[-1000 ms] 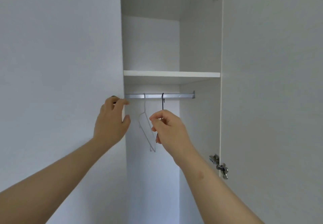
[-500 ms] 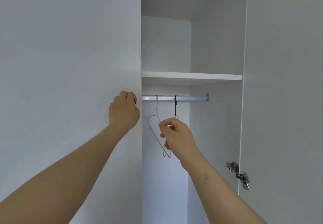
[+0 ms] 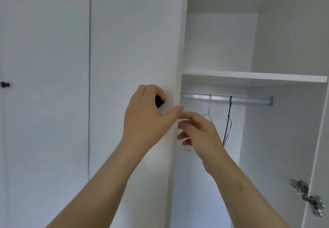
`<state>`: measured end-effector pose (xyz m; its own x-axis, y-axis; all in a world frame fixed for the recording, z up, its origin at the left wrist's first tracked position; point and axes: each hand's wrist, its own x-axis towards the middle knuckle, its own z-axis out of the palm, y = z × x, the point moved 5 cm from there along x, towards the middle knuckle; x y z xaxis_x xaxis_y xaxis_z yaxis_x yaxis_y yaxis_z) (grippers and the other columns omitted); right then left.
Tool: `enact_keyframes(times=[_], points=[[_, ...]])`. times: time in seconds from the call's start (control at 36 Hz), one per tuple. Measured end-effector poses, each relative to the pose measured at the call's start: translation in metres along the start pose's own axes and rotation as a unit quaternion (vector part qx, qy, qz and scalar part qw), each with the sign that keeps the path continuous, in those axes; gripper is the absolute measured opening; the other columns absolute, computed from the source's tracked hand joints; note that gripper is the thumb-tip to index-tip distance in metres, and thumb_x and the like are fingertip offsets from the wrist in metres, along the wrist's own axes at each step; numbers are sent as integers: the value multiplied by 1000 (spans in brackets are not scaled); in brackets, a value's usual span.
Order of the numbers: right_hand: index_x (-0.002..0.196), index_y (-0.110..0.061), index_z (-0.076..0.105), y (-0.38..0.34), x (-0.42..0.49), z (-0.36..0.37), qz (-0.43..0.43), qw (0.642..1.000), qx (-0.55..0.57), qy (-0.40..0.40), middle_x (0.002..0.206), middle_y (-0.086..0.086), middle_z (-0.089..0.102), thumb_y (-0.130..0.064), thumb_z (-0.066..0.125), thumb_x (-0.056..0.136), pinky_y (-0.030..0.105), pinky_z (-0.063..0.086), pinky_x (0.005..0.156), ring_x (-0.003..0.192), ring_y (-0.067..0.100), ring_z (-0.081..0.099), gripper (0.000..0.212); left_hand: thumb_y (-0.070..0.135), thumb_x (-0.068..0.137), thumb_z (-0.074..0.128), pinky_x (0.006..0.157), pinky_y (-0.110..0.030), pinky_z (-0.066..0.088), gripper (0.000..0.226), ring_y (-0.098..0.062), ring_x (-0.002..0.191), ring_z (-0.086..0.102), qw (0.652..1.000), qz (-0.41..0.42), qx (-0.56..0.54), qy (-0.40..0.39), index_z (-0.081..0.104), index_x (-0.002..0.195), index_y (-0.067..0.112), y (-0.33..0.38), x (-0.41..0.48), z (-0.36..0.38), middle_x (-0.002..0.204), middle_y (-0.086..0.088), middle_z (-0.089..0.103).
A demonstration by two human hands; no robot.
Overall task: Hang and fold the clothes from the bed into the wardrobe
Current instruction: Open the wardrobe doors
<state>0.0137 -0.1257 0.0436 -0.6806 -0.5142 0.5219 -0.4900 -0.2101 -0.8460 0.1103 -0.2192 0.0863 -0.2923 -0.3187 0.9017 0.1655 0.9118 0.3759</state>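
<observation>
Far to the left of the left grip, a small black knob (image 3: 5, 84) sits on a closed white door (image 3: 44, 121). The left grip (image 3: 147, 119) is clenched around the round black knob (image 3: 159, 101) of the white wardrobe door (image 3: 124, 50), I think in order to open it wider. Close beside its thumb, the right grip (image 3: 197, 131) is in front of a thin silver wire hanger (image 3: 209, 103). It is blurred, so I cannot tell if it pinches the wire. Right of this grip a thin black wire hanger (image 3: 229, 121) hangs free on the grey metal rail (image 3: 249, 99), ready for a garment. Clothes and bed are not in view.
</observation>
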Motion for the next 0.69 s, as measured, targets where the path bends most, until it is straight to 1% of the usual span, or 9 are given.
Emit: enact_keyframes(times=[0.11,0.25,0.33,0.39,0.44,0.5,0.58,0.61,0.69], points=[[92,-23,69,-17,-14,39,-19,989,106,-103,79,-6,73,0,47,91,25,55,67,70,9,67,32,45,70,73,64,-8,36,32,0,74,47,1000,-22,-7,18,43,75,36,-4,-8,-37,83,16,48],[103,-18,70,-24,-26,80,-29,974,142,-176,98,0,73,3,47,91,36,54,88,90,16,69,33,49,62,66,65,-5,38,30,0,74,50,997,-52,-20,52,47,82,39,-17,-20,-93,85,21,56],[92,-28,69,-29,-34,105,-38,963,151,-219,93,-13,73,3,47,92,24,55,82,87,6,69,39,54,59,62,75,-13,44,37,3,75,52,995,-69,-38,66,48,92,43,-27,-28,-125,86,31,57],[87,-30,69,-35,-38,123,-46,955,160,-247,88,-18,72,2,48,92,20,54,79,86,3,69,39,52,63,59,81,-16,46,35,4,86,57,993,-76,-43,76,52,96,43,-32,-35,-142,93,28,59],[85,-28,70,-39,-41,141,-51,947,175,-266,88,-19,72,1,49,92,19,53,79,86,3,69,37,47,71,59,81,-15,46,29,1,97,59,991,-85,-40,93,57,98,37,-37,-43,-157,98,21,62],[85,-26,70,-44,-45,158,-51,939,194,-280,89,-17,71,1,48,92,20,52,79,87,4,69,35,39,78,54,72,-11,45,17,2,91,62,986,-103,-33,124,58,94,37,-41,-50,-171,94,22,65],[90,-24,67,-50,-51,184,-49,928,208,-306,92,-16,68,0,46,93,19,51,79,88,4,67,33,40,83,51,69,-24,45,8,-8,73,59,974,-141,1,179,58,86,39,-48,-59,-189,82,9,63],[91,-25,66,-51,-53,193,-46,924,212,-315,93,-16,67,0,45,93,18,51,79,88,4,66,33,39,87,52,66,-24,44,6,-7,68,54,969,-151,11,194,58,84,39,-51,-62,-195,77,7,59],[94,-29,63,-52,-60,216,-39,915,215,-338,97,-15,65,-1,45,94,19,49,80,91,4,64,34,31,94,50,60,-8,40,15,7,62,53,959,-166,43,225,56,83,39,-61,-69,-211,71,23,60]])
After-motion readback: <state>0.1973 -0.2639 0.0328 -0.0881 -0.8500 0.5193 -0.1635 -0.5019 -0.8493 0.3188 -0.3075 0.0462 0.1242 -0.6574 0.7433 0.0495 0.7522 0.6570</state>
